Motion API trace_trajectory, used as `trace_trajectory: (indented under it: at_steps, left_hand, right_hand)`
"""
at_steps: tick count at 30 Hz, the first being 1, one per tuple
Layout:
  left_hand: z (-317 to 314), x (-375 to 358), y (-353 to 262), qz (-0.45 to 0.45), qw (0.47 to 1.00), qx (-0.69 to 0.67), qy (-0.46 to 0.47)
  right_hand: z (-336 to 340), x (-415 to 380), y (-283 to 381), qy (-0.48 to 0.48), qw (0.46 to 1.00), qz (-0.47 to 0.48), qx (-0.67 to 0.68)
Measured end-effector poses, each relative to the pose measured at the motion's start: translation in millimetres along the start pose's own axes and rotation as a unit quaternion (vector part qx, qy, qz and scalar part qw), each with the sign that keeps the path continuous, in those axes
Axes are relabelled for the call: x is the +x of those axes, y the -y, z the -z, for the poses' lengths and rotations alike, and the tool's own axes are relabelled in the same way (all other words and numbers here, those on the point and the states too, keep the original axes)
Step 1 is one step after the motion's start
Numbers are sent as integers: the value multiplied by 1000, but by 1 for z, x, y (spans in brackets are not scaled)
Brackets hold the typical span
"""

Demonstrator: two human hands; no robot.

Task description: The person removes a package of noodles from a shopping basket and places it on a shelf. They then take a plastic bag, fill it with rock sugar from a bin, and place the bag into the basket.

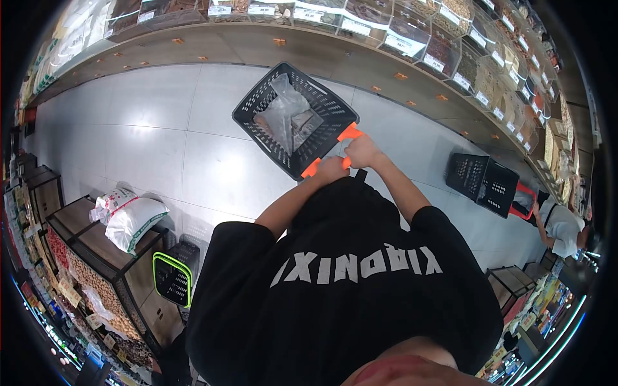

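Observation:
Both of my hands are closed on the orange handle [349, 132] of a dark grey shopping basket [257, 101]. My left hand [331, 170] wraps the handle on the left, close to the basket's rim. Beside it, my right hand [364, 152] grips the same handle on the right. The basket has perforated walls and stands out in front of my body, tilted in view. Inside lies a crumpled clear plastic bag [283, 116]; what it contains is hard to make out.
Bulk bins [367, 14] with price labels curve along the front and right. At right, a person [562, 225] holds another black basket [483, 183]. On the left, a white sack [134, 220] rests on a wooden stand, near a green-rimmed basket [174, 276]. Nut bins [96, 289] line the lower left.

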State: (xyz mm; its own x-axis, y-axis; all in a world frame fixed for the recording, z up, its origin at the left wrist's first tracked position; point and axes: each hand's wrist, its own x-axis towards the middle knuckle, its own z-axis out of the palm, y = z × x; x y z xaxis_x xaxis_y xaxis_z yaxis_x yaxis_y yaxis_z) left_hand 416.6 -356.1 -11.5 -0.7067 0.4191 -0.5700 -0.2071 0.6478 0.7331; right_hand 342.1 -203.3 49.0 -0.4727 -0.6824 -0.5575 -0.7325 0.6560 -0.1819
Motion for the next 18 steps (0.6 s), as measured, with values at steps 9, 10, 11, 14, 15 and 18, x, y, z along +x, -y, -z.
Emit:
trace_trajectory:
  at_steps: [9, 10, 11, 14, 15, 18]
  left_hand:
    - [73, 12, 10, 45, 994, -30, -99]
    - [83, 5, 11, 46, 992, -29, -117]
    - [95, 0, 12, 42, 989, -26, -136]
    - [130, -5, 16, 45, 984, -8, -174]
    - [138, -4, 19, 51, 982, 0, -183]
    - [167, -1, 33, 64, 973, -14, -220]
  right_hand:
    - [71, 84, -11, -13, 995, 78, -64]
    - [80, 91, -10, -17, 995, 81, -61]
    - [89, 99, -9, -6, 994, 90, -68]
    - [114, 132, -5, 19, 990, 107, -89]
    - [120, 142, -4, 28, 989, 109, -95]
    - [146, 175, 4, 43, 986, 121, -104]
